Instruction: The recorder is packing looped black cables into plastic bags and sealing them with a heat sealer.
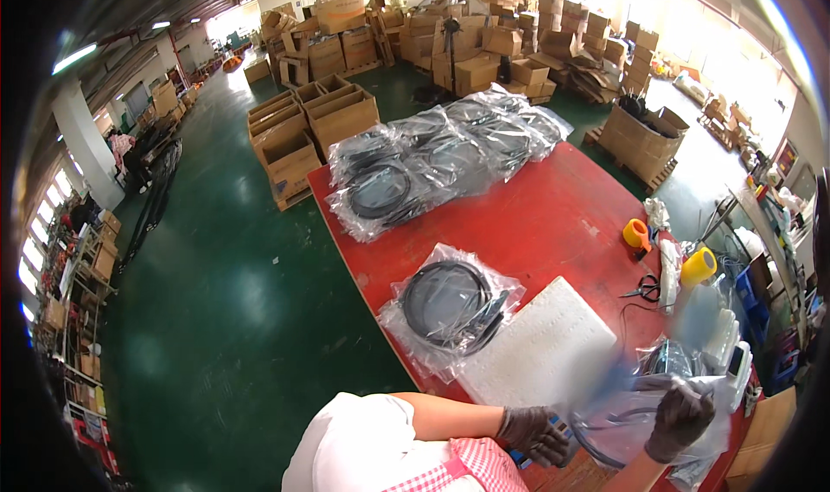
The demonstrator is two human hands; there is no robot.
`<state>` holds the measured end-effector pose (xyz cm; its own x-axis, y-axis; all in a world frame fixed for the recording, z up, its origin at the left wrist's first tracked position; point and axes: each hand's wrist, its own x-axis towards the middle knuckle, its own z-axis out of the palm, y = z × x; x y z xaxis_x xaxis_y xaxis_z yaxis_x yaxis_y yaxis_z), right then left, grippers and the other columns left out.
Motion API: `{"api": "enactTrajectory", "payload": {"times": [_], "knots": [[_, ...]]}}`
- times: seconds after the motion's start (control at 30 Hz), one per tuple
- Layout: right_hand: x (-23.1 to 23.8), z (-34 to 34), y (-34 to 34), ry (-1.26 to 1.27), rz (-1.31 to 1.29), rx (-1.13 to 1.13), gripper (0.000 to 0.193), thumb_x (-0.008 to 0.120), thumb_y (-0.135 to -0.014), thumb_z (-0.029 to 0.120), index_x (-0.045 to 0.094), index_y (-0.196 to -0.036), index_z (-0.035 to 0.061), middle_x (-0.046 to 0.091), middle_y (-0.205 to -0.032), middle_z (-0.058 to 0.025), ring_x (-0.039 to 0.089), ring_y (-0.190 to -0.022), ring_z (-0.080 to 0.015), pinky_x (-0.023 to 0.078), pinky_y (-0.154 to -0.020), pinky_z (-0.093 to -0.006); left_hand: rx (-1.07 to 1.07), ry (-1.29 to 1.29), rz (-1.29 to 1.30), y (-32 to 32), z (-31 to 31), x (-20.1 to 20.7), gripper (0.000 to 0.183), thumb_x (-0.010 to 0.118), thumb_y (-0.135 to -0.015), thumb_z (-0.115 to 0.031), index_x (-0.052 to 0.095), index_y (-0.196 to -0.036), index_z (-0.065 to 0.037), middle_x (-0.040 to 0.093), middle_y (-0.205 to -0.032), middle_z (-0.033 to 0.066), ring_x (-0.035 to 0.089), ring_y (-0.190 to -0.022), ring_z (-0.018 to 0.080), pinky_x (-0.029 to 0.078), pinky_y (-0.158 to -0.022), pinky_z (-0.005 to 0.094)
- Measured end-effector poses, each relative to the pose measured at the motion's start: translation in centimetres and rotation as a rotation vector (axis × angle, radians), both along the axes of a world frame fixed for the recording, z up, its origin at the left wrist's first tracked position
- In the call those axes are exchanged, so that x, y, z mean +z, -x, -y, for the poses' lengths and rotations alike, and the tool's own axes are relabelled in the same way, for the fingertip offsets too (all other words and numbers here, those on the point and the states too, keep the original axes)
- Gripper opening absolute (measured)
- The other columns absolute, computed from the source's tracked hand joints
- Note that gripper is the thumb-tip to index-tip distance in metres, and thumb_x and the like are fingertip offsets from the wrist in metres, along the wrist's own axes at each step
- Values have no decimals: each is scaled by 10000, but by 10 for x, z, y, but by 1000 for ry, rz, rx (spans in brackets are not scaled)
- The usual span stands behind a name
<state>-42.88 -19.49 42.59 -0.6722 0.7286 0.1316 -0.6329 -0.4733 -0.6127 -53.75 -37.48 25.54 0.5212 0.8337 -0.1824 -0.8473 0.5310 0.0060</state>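
My right hand (680, 421), in a dark grey glove, pinches the upper edge of a clear plastic bag (635, 405) at the near right of the table. A dark coiled cable or hose (596, 449) shows through the film. My left hand (536, 437), gloved alike, is curled beside the bag around a blue object (560, 424) mostly hidden by the fingers; its kind does not show. Farther left, a bagged black coil (445, 302) lies partly over a white foam sheet (545, 345). Part of the area above my hands is blurred.
Several bagged coils (450, 150) cover the far end of the red table (553, 224). Scissors (644, 289), an orange tape roll (636, 233) and a yellow roll (699, 267) lie along its right side. Open cartons (311, 129) stand beyond the left corner.
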Motion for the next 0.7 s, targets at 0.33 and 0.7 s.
{"api": "enactTrajectory", "payload": {"times": [0.33, 0.7], "knots": [[-88, 98, -47, 132, 1026, 275, 142, 550, -739, 170, 544, -809, 47, 503, -627, -22, 482, -527, -129, 394, -481, -262, 384, 624, -654, 149, 67, -38, 405, 628, -667, -77, 514, -1056, -89, 561, -960, 87, 576, -779, 184, 509, -684, 357], [-250, 140, -128, -82, 1354, 284, 211, 504, -790, 212, 575, -760, 16, 560, -644, -75, 519, -613, -134, 430, -580, -291, 421, 239, -1021, 133, -2, -137, 222, 529, -829, -120, 504, -1029, -26, 594, -770, 81, 584, -692, 182, 498, -597, 324]]}}
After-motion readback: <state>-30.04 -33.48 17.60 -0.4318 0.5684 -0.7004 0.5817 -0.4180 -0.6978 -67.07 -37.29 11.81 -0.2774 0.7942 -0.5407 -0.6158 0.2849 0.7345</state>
